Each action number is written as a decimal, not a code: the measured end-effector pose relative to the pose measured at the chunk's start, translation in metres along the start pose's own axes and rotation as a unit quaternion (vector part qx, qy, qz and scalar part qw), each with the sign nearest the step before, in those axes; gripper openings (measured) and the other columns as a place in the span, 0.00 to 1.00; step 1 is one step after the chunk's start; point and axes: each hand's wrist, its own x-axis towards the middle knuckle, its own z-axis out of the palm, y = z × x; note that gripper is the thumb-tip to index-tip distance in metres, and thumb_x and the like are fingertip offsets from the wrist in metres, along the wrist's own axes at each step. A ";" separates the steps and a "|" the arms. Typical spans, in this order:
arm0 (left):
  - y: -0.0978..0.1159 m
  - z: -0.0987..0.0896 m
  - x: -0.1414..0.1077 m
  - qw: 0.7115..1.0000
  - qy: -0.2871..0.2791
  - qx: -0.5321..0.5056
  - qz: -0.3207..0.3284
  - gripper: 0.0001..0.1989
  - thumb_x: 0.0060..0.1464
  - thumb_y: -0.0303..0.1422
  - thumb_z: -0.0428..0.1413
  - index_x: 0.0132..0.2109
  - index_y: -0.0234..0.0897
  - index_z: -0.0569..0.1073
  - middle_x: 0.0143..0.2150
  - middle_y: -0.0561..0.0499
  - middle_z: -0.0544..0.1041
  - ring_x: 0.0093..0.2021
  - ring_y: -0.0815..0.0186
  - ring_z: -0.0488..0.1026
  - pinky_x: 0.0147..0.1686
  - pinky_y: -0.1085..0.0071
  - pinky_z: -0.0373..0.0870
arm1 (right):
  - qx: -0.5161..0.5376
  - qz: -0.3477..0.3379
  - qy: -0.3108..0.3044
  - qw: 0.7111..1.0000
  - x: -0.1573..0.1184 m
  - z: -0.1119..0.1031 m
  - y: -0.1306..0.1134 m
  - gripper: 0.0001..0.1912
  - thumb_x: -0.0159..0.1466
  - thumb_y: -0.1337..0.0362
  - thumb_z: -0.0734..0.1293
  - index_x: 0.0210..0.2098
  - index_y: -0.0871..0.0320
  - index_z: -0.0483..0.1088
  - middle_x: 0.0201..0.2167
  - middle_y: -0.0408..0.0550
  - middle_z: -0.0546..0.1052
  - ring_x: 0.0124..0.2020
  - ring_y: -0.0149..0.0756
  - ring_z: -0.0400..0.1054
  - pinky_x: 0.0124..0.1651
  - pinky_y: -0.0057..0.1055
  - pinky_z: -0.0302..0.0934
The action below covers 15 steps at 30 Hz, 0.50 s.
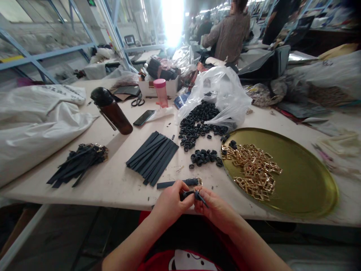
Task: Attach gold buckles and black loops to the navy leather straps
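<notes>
Near the table's front edge, my left hand point(176, 196) and my right hand point(208, 203) meet, both closed on one dark strap point(187, 194). Its end sticks out past my right fingers, and a bit of gold metal shows between my fingertips. Just beyond them lies a strap with a gold buckle point(194, 182). Further off is a stack of flat dark strips point(152, 156). To its right sit a small group of black loops point(203, 157) and a larger heap of loops point(197, 120). Gold buckles point(254, 169) lie piled on a round golden tray point(304, 180).
Buckled straps point(81, 162) are heaped at left, beside a white sack point(36, 120). A dark bottle point(113, 111), a phone point(143, 117), scissors point(138, 101) and a pink cup point(161, 93) stand or lie behind. A clear plastic bag point(222, 90) covers part of the loops. Another person point(231, 34) is beyond.
</notes>
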 end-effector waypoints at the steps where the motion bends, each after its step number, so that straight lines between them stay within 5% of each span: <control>1: -0.001 0.001 0.000 1.000 0.003 0.002 0.000 0.09 0.49 0.40 0.53 0.33 0.38 0.68 0.27 0.55 0.72 0.27 0.67 0.68 0.28 0.74 0.59 | 0.010 0.000 0.002 1.000 0.000 0.000 0.000 0.13 0.51 0.57 0.71 0.29 0.59 0.68 0.22 0.38 0.64 0.22 0.23 0.55 0.28 0.22 0.52; 10: 0.004 0.000 -0.004 0.997 -0.006 -0.083 0.002 0.09 0.49 0.38 0.54 0.32 0.36 0.71 0.29 0.53 0.75 0.30 0.67 0.70 0.31 0.74 0.62 | -0.063 -0.052 0.033 0.996 -0.001 -0.001 0.000 0.14 0.52 0.57 0.70 0.26 0.60 0.64 0.22 0.40 0.66 0.24 0.26 0.57 0.30 0.24 0.52; 15: 0.005 -0.001 -0.008 0.953 -0.104 -0.283 -0.037 0.11 0.48 0.35 0.54 0.39 0.34 0.70 0.30 0.54 0.73 0.25 0.71 0.68 0.27 0.75 0.64 | -0.204 -0.164 0.145 0.954 0.005 -0.005 0.001 0.16 0.53 0.54 0.68 0.23 0.58 0.60 0.21 0.39 0.64 0.24 0.28 0.57 0.29 0.26 0.54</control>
